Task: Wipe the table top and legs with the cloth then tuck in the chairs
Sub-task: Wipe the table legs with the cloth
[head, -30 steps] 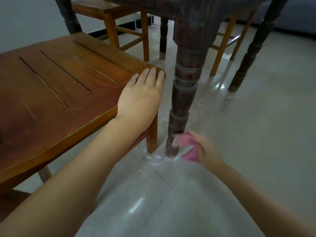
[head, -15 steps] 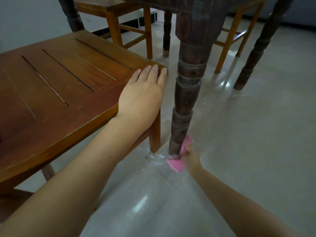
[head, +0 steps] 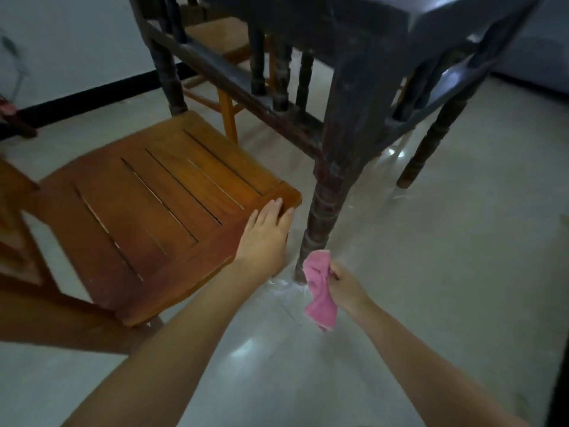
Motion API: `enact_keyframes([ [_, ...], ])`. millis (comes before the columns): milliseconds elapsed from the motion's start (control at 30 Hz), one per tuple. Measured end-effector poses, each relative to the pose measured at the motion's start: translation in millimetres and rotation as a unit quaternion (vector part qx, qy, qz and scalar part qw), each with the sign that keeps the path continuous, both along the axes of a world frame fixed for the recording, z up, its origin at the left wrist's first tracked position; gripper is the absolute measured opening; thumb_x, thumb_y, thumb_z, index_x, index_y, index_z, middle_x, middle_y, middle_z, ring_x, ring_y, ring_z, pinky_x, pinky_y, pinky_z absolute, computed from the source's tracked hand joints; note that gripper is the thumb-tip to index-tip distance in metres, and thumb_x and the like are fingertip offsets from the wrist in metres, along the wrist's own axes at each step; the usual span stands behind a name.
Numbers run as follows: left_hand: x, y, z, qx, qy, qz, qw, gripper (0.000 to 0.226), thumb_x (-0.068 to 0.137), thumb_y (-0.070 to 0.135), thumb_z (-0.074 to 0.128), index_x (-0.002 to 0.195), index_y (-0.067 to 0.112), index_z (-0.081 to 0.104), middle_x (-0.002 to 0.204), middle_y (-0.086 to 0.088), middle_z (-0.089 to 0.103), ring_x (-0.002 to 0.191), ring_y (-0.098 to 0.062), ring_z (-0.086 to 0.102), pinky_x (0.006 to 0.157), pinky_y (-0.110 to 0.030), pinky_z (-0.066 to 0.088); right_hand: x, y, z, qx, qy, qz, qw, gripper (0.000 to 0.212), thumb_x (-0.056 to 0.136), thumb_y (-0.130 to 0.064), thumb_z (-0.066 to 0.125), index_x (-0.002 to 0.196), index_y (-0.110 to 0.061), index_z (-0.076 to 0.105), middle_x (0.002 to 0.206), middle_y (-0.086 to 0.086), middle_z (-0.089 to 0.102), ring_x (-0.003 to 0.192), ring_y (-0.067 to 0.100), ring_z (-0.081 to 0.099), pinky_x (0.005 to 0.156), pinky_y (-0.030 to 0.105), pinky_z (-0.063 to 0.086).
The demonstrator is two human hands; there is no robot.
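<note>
The pink cloth (head: pixel 320 291) is low in the picture, a little right of the middle. It hangs crumpled from the right hand (head: pixel 345 286), whose fingers pinch it at its upper part. The top corner of the cloth is just beside the foot of the nearest table leg (head: pixel 323 217); I cannot tell if it touches the wood. No label or writing can be read on the cloth.

At 10 o'clock from the cloth, the left hand (head: pixel 266 238) rests flat, with straight fingers, on the front corner of the wooden chair (head: pixel 160 211). This chair has a brown seat with long slots, and its corner is near the table leg but apart from it.

The leg is dark, turned and worn, and it goes up to the dark table (head: pixel 354 29) at 12 o'clock. A second table leg (head: pixel 431 143) stands at 2 o'clock, well apart. Under the table, at 11 o'clock, a lighter second chair (head: pixel 221 35) is partly seen. The pale floor (head: pixel 446 272) is shiny, with whitish marks around the foot of the nearest leg. A black strip (head: pixel 92 94) runs along the bottom of the wall at 10 o'clock.
</note>
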State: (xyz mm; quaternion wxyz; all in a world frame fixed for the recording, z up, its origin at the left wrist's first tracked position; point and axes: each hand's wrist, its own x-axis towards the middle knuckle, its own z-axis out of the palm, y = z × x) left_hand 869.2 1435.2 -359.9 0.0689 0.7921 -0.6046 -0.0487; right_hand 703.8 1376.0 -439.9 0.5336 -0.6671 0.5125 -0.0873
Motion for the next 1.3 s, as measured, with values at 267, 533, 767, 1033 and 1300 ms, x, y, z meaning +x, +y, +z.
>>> enact_keyframes([
  [267, -20, 113, 116, 0.07, 0.162, 0.069, 0.982, 0.063, 0.086, 0.0, 0.042, 0.144, 0.02, 0.024, 0.148, -0.005, 0.027, 0.133, -0.022, 0.029, 0.105, -0.034, 0.032, 14, 39, 190, -0.015, 0.11, 0.092, 0.99, 0.022, 0.097, -0.009, 0.04, 0.084, -0.024, 0.049, 0.078, -0.008, 0.052, 0.077, 0.013, 0.053, 0.058, 0.014, 0.038],
  [533, 7, 188, 278, 0.084, 0.174, 0.102, 0.976, 0.054, 0.089, 0.005, 0.039, 0.142, 0.014, 0.027, 0.145, -0.005, 0.032, 0.131, -0.023, 0.031, 0.104, -0.034, 0.032, 49, 90, 367, -0.064, 0.113, 0.137, 0.982, 0.013, 0.099, -0.015, 0.039, 0.097, -0.018, 0.052, 0.083, -0.001, 0.053, 0.079, 0.015, 0.053, 0.064, 0.021, 0.04],
  [767, 15, 240, 336, 0.116, 0.156, 0.131, 0.972, 0.055, 0.091, 0.01, 0.041, 0.143, 0.016, 0.025, 0.145, -0.005, 0.033, 0.131, -0.024, 0.031, 0.103, -0.037, 0.035, 69, 121, 416, -0.233, 0.164, 0.286, 0.915, 0.032, 0.099, -0.038, 0.038, 0.122, -0.021, 0.051, 0.104, -0.004, 0.06, 0.083, 0.006, 0.058, 0.071, 0.018, 0.047],
  [1033, 25, 354, 350, 0.146, 0.11, 0.271, 0.945, 0.048, 0.097, 0.025, 0.033, 0.143, 0.016, 0.023, 0.144, -0.006, 0.034, 0.129, -0.023, 0.035, 0.101, -0.035, 0.034, 90, 219, 417, -0.195, 0.176, 0.444, 0.857, 0.041, 0.098, -0.013, 0.032, 0.138, -0.021, 0.039, 0.133, 0.006, 0.046, 0.107, 0.024, 0.051, 0.092, 0.033, 0.043],
  [1300, 86, 479, 369, 0.146, 0.087, 0.354, 0.92, 0.053, 0.099, 0.042, 0.024, 0.145, 0.019, 0.017, 0.147, -0.005, 0.031, 0.133, -0.023, 0.03, 0.107, -0.037, 0.026, 188, 346, 435, -0.234, 0.144, 0.592, 0.758, 0.071, 0.079, 0.01, 0.054, 0.141, -0.017, 0.034, 0.139, 0.013, 0.037, 0.112, 0.034, 0.053, 0.09, 0.039, 0.049],
])
